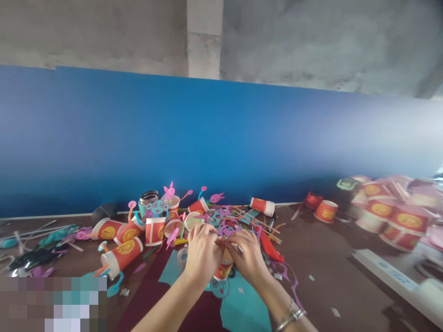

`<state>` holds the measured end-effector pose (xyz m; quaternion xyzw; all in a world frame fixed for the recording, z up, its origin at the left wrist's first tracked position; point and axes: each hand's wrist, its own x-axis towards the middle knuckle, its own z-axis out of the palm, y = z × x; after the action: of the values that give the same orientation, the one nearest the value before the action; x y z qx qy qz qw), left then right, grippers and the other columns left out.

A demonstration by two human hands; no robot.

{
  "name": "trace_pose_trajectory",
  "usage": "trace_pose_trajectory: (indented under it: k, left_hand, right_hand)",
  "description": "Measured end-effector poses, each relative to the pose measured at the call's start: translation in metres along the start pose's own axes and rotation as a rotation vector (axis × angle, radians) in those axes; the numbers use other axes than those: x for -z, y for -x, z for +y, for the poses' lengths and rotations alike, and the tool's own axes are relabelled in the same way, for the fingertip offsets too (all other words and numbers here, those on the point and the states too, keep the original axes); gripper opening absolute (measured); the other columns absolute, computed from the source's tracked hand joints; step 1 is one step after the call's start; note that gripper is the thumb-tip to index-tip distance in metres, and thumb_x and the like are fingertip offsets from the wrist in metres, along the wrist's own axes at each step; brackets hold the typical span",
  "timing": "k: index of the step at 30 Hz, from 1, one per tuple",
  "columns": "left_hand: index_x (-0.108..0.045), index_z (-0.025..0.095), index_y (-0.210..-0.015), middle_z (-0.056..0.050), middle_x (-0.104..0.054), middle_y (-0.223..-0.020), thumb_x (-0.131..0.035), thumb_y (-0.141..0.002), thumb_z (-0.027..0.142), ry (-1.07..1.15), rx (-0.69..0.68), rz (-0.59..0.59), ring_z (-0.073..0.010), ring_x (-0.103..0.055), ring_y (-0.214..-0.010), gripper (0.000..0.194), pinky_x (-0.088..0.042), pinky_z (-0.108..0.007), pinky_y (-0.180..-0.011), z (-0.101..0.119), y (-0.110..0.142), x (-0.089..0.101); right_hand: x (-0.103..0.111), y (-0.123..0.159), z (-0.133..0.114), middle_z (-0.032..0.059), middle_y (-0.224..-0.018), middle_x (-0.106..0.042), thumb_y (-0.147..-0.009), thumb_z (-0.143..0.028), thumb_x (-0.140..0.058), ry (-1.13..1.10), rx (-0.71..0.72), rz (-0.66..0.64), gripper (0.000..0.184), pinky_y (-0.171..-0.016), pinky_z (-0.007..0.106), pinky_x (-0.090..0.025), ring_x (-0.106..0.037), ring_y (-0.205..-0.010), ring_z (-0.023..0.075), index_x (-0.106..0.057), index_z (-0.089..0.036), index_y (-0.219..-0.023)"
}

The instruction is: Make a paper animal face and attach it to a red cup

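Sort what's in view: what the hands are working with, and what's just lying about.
Likely in use:
red cup, between left hand and right hand
teal paper face, below that cup

Likely just lying about:
white power strip
tipped stack of cups

Small item between fingertips: hiding behind both hands
Cup below the hands (224, 271): showing only partly
Stacked cups at right (410, 219): blurring
White power strip (391, 272): running past the edge

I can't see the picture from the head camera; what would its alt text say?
Two bare hands, left and right, meet at a red paper cup on a brown table strewn with cups and paper cutouts, before a blue wall panel.
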<state>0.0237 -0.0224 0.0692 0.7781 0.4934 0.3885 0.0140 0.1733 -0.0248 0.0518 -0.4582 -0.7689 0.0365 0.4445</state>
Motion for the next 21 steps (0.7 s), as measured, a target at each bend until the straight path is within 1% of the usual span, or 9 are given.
trace_pose_trajectory:
  k: [5,10,13,17,21]
  left_hand:
    - [-0.059,0.018,-0.063,-0.003,-0.059,-0.088,-0.06,-0.072,0.014,-0.025,-0.006,-0.014,-0.0221,-0.049,-0.094,0.009,-0.035,-0.038,-0.084,0.0,-0.001,0.001]
    - [-0.06,0.018,-0.066,-0.005,-0.059,-0.091,-0.056,-0.073,0.01,-0.037,-0.056,-0.018,-0.023,-0.047,-0.097,0.011,-0.035,-0.039,-0.087,0.003,0.0,0.004]
    - [-0.061,0.017,-0.067,-0.006,-0.058,-0.093,-0.055,-0.073,0.01,-0.051,-0.066,-0.024,-0.0239,-0.047,-0.098,0.011,-0.034,-0.04,-0.089,0.005,0.001,0.005]
    - [-0.061,0.017,-0.07,-0.006,-0.059,-0.094,-0.054,-0.075,0.011,-0.057,-0.062,-0.029,-0.0237,-0.047,-0.098,0.011,-0.034,-0.04,-0.09,0.005,0.001,0.004]
    - [-0.061,0.017,-0.068,-0.006,-0.06,-0.094,-0.054,-0.075,0.013,-0.054,-0.046,-0.039,-0.0235,-0.048,-0.097,0.011,-0.034,-0.04,-0.089,0.005,0.001,0.004]
  right_hand:
    - [0.001,0.0,0.0,-0.0003,-0.076,-0.065,-0.085,-0.021,-0.056,-0.01,0.007,-0.031,0.014,-0.074,0.032,-0.031,-0.055,-0.078,0.018,-0.063,-0.022,-0.073]
    - [-0.001,0.0,0.0,-0.0001,-0.076,-0.064,-0.083,-0.016,-0.056,-0.013,0.013,-0.019,0.013,-0.072,0.031,-0.031,-0.054,-0.077,0.0174,-0.062,-0.021,-0.073]
    - [-0.001,0.001,-0.005,0.0007,-0.076,-0.064,-0.083,-0.015,-0.055,-0.011,0.012,-0.013,0.013,-0.072,0.031,-0.031,-0.053,-0.076,0.0173,-0.061,-0.02,-0.073]
    - [-0.001,0.001,-0.014,0.0019,-0.072,-0.061,-0.082,-0.015,-0.05,0.014,-0.008,0.012,0.016,-0.07,0.031,-0.032,-0.052,-0.073,0.0174,-0.057,-0.018,-0.067]
    - [-0.001,0.0,-0.016,0.0016,-0.068,-0.058,-0.08,-0.015,-0.049,0.009,-0.041,0.018,0.016,-0.07,0.031,-0.033,-0.051,-0.071,0.0176,-0.053,-0.018,-0.064]
